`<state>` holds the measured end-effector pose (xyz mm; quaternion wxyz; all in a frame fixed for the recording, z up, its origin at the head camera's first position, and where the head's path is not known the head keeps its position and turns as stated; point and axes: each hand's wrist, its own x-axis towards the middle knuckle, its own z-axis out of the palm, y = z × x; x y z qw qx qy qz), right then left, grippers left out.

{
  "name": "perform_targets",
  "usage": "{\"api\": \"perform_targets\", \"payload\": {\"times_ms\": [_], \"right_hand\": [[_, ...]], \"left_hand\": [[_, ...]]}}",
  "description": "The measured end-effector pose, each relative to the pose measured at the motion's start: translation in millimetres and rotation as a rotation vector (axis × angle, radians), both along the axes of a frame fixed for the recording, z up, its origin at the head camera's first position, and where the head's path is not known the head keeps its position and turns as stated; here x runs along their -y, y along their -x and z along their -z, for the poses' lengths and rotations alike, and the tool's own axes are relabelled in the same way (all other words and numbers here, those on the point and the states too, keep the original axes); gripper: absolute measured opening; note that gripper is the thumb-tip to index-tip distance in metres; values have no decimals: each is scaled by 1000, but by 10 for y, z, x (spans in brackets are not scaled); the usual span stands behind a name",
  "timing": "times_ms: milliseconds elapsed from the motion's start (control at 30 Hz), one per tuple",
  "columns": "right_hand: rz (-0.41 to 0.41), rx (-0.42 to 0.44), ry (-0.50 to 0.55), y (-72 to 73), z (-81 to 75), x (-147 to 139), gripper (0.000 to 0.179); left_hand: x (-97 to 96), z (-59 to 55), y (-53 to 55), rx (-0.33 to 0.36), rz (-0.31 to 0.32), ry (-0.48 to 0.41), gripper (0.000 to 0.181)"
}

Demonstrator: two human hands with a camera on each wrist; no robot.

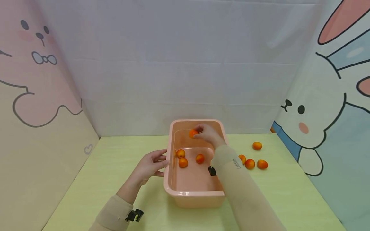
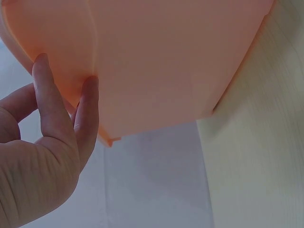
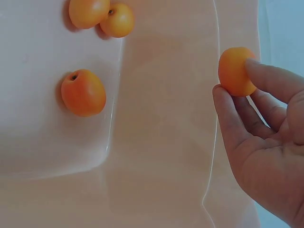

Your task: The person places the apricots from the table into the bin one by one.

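Note:
A pink plastic bin (image 1: 196,193) stands on the table with several small orange fruits inside, one of them a reddish-orange fruit (image 3: 83,93) on its floor. Above the far part of the bin, my right hand (image 1: 208,134) pinches another small orange fruit (image 3: 236,71) between thumb and fingertips. The right wrist view shows it overlapping the bin's rim. My left hand (image 1: 151,164) is at the bin's left side, fingers spread and fairly straight. In the left wrist view two fingertips (image 2: 90,85) touch the outer wall just under the rim.
Several more orange fruits lie on the table to the right of the bin, including a fruit (image 1: 262,164) and a farther one (image 1: 257,146). My right sleeve (image 1: 245,189) hides part of the bin's right side. A pale curtain (image 1: 185,80) hangs behind the table.

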<state>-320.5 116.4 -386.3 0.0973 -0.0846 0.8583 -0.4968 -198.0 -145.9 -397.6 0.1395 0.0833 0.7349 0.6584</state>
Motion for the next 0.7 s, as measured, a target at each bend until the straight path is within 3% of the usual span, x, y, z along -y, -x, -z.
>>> {"api": "perform_targets", "payload": {"times_ms": [333, 700], "right_hand": [[1, -6, -130, -5, 21, 33, 39], [-23, -42, -23, -66, -225, -51, 51]], "left_hand": [[0, 17, 7, 0, 6, 2, 60], [6, -3, -5, 7, -4, 4, 59]]}}
